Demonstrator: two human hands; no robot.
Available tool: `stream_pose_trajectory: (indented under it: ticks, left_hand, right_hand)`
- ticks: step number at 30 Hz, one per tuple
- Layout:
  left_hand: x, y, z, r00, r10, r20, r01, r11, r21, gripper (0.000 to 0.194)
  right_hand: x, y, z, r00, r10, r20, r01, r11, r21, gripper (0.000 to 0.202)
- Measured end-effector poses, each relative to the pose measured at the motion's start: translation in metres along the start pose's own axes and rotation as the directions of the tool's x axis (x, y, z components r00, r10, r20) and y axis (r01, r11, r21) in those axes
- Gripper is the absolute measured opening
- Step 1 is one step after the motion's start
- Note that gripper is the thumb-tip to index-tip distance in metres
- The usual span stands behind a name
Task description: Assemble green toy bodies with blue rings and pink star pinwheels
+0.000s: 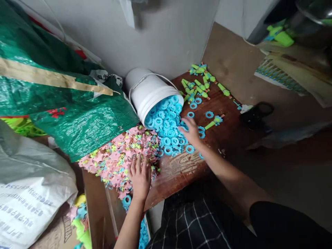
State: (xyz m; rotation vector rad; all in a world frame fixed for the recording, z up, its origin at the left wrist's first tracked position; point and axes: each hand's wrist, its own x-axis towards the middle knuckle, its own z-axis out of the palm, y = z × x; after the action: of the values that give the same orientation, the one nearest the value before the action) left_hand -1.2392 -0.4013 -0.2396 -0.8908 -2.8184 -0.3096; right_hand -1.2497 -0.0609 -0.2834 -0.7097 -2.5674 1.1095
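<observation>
My left hand [140, 175] lies palm down on the near edge of a heap of small pink star-shaped plastic pieces [118, 157] mixed with tiny yellow-green and blue bits. Its fingers are stretched out and hold nothing visible. At the right side of a pile of light-blue scalloped plastic rings [169, 133], my right hand [191, 131] reaches in with thumb and fingers apart, touching or just over the rings. The pile spills from a white bucket [153, 91] tipped on its side, its mouth toward me. Loose blue rings lie around the right hand.
Green pieces with blue parts [198, 88] lie on the back of the brown wooden table [178, 169]. A green woven sack [85, 128] covers the left; a white printed sack [28, 204] sits nearer. Black scissors-like handles [261, 110] are at right. Blue rings [143, 235] fill a container below.
</observation>
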Motion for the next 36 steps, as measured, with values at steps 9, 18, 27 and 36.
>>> stream_pose_trajectory:
  ticks: [9, 18, 27, 36]
  left_hand:
    - [0.011, 0.148, 0.069, 0.906, 0.346, 0.246, -0.268, 0.916, -0.299, 0.074]
    - [0.053, 0.250, 0.199, 0.787, 0.502, 0.358, -0.360, 0.846, -0.393, 0.090]
    - [0.043, 0.223, 0.224, 0.834, 0.455, 0.311, -0.388, 0.885, -0.257, 0.067]
    - [-0.004, 0.137, 0.197, 0.838, 0.532, 0.120, -0.517, 0.845, -0.133, 0.057]
  right_hand:
    - [0.073, 0.152, -0.035, 0.966, 0.183, -0.185, -0.228, 0.939, -0.259, 0.067]
    - [0.173, 0.190, 0.018, 0.976, 0.178, -0.123, -0.214, 0.881, -0.422, 0.065]
    - [0.157, 0.190, 0.029, 0.977, 0.172, -0.127, -0.208, 0.904, -0.375, 0.048]
    - [0.039, 0.111, 0.053, 0.999, 0.023, 0.043, -0.009, 0.952, -0.306, 0.046]
